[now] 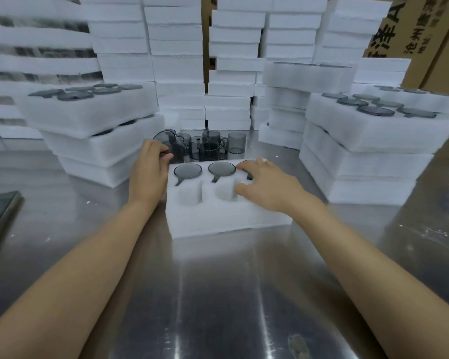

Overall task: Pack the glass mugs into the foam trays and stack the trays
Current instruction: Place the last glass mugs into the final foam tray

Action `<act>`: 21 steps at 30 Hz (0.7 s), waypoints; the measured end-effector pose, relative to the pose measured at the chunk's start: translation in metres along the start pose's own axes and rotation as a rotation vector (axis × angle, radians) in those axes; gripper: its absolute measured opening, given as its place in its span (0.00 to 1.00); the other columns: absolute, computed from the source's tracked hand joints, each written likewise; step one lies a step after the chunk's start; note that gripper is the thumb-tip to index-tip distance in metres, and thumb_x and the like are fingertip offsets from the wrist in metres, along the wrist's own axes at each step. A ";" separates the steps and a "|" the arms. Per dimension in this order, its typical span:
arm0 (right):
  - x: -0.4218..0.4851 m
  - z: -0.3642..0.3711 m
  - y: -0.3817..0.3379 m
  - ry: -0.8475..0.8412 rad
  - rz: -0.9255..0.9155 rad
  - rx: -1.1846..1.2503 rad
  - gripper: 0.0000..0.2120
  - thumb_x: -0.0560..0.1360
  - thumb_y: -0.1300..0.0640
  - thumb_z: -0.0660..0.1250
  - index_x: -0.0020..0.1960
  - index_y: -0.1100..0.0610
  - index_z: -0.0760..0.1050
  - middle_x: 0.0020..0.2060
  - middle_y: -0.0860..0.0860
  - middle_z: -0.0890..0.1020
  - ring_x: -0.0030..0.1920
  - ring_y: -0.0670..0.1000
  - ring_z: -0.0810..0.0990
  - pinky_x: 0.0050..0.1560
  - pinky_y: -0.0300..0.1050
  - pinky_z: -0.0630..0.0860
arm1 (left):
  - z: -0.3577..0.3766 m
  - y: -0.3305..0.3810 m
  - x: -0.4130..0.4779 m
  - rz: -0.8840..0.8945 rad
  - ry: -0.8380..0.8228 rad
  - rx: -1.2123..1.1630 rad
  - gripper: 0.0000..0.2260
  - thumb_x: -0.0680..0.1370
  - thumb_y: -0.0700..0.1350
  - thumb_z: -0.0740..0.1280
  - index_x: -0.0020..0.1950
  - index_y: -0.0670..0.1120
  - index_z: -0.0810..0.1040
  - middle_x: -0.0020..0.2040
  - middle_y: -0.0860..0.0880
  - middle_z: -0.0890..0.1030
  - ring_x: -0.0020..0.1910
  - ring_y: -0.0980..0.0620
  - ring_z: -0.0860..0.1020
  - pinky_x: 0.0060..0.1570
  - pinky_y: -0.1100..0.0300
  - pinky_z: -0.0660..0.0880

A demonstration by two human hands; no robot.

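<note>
A white foam tray (218, 216) sits in front of me on the steel table. Its far row holds two grey glass mugs (188, 170) (222, 168), and a third is mostly hidden under my right hand (267, 185), whose spread fingers rest on that far right slot. The near slots (189, 196) show bare foam. Behind the tray stands a cluster of loose grey mugs (213, 147). My left hand (151, 167) grips a tilted mug (167, 142) at the cluster's left edge.
Filled foam tray stacks stand at left (88, 130) and right (373, 141). Tall piles of empty foam trays (179, 60) line the back, with cardboard boxes (420, 29) at the far right. A dark flat device (0, 213) lies at the left table edge.
</note>
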State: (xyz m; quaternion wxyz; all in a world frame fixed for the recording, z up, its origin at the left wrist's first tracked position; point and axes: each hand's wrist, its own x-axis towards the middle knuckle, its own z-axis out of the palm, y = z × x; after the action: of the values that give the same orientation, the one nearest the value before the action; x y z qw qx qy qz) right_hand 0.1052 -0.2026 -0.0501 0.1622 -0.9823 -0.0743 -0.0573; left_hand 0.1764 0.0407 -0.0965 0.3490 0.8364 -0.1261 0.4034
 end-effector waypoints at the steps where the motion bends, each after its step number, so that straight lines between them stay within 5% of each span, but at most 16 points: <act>1: 0.000 0.002 0.000 0.006 0.019 -0.017 0.26 0.74 0.42 0.58 0.72 0.39 0.60 0.73 0.46 0.62 0.74 0.49 0.57 0.62 0.54 0.65 | -0.001 0.003 -0.001 0.007 0.035 0.012 0.02 0.79 0.36 0.63 0.50 0.38 0.74 0.51 0.42 0.74 0.45 0.46 0.75 0.44 0.55 0.70; 7: 0.007 -0.001 0.013 0.059 0.166 -0.088 0.27 0.76 0.44 0.53 0.75 0.44 0.57 0.74 0.51 0.61 0.75 0.55 0.55 0.65 0.59 0.63 | -0.005 0.016 -0.011 0.049 0.167 -0.009 0.04 0.79 0.37 0.63 0.52 0.38 0.75 0.54 0.42 0.73 0.44 0.50 0.74 0.43 0.59 0.70; 11: 0.008 -0.007 0.022 0.032 0.179 -0.107 0.19 0.76 0.46 0.53 0.63 0.50 0.68 0.69 0.50 0.68 0.71 0.58 0.59 0.61 0.60 0.63 | -0.006 0.028 -0.017 0.123 0.199 -0.146 0.05 0.79 0.34 0.62 0.53 0.36 0.76 0.51 0.43 0.72 0.45 0.57 0.71 0.49 0.71 0.69; 13: 0.008 -0.005 0.023 0.061 0.165 -0.071 0.14 0.75 0.46 0.54 0.55 0.51 0.69 0.66 0.49 0.71 0.70 0.59 0.61 0.60 0.61 0.63 | -0.004 0.035 -0.017 0.187 0.180 -0.151 0.05 0.78 0.32 0.62 0.52 0.36 0.76 0.50 0.41 0.73 0.46 0.54 0.71 0.49 0.68 0.69; 16: 0.007 -0.004 0.025 0.082 0.162 -0.022 0.20 0.75 0.45 0.55 0.64 0.49 0.69 0.67 0.46 0.71 0.72 0.58 0.59 0.65 0.63 0.61 | -0.003 0.042 -0.017 0.300 0.102 -0.137 0.06 0.77 0.30 0.63 0.52 0.35 0.77 0.49 0.38 0.74 0.48 0.48 0.73 0.52 0.63 0.72; 18: 0.006 -0.004 0.026 0.104 0.163 -0.012 0.21 0.74 0.45 0.56 0.64 0.49 0.71 0.64 0.47 0.73 0.70 0.57 0.62 0.66 0.63 0.62 | -0.003 0.043 -0.017 0.361 0.058 -0.115 0.06 0.77 0.31 0.63 0.52 0.34 0.78 0.49 0.37 0.76 0.49 0.43 0.75 0.51 0.49 0.75; 21: 0.005 0.000 0.023 0.301 0.096 -0.068 0.19 0.74 0.49 0.58 0.64 0.52 0.71 0.63 0.50 0.74 0.68 0.56 0.66 0.69 0.63 0.58 | -0.002 0.045 -0.015 0.447 0.033 -0.084 0.07 0.78 0.33 0.62 0.50 0.31 0.79 0.49 0.35 0.77 0.48 0.39 0.77 0.45 0.40 0.76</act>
State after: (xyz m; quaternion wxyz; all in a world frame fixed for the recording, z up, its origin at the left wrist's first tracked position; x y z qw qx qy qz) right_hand 0.1139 -0.2232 -0.0562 0.1409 -0.9699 -0.0001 -0.1986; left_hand 0.1432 0.0086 -0.0856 0.2875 0.7655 -0.3195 0.4788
